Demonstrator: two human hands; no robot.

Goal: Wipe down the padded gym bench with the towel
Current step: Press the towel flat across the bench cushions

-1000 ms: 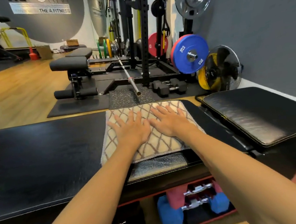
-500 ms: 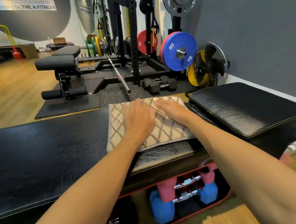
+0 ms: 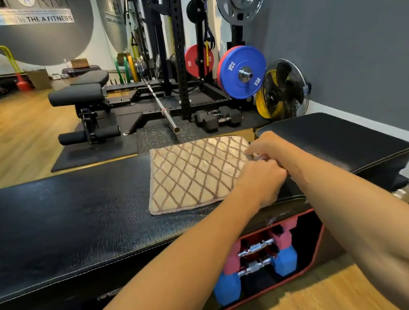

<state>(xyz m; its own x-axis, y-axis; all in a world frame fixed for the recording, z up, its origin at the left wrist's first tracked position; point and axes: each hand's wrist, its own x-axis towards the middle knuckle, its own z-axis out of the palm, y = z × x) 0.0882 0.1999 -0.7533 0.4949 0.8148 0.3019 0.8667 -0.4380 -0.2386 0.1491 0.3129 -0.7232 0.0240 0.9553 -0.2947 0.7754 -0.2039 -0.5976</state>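
A beige towel (image 3: 195, 173) with a brown diamond pattern lies flat on the black padded bench (image 3: 66, 219), near the bench's right end. Both of my hands sit at the towel's right edge. My left hand (image 3: 261, 181) has curled fingers and grips the near right corner of the towel. My right hand (image 3: 268, 145) pinches the right edge a little farther back. The towel's right border is partly hidden under my hands.
A second black pad (image 3: 335, 141) angles up on the right. Pink and blue dumbbells (image 3: 257, 263) sit in a rack under the bench. Beyond the bench are a barbell (image 3: 163, 111), black dumbbells (image 3: 217, 119), weight plates (image 3: 242, 72), a fan (image 3: 282, 91) and another bench (image 3: 83, 94).
Both hands lay flat on top of the towel before. They have slid to its right edge and curled round it, leaving most of the towel uncovered.
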